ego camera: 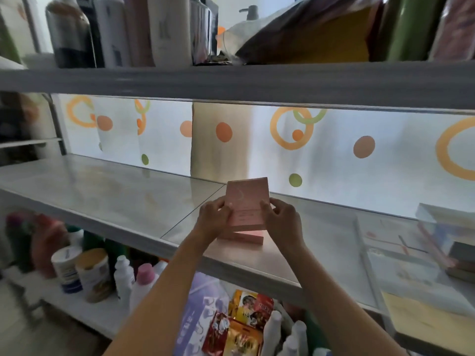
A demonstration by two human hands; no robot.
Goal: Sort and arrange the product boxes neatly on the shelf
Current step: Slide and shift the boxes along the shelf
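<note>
I see a flat pink cardboard product box (247,199) with faint print on its face, tilted up off the pale grey metal shelf (115,194) near its front edge. Directly beneath it, a second pink cardboard box (244,237) lies flat on that shelf.

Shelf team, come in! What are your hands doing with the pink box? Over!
Left hand and right hand each have a grip on a side of the pink box, above another pink box lying on the middle shelf. Nothing blocking.
</note>
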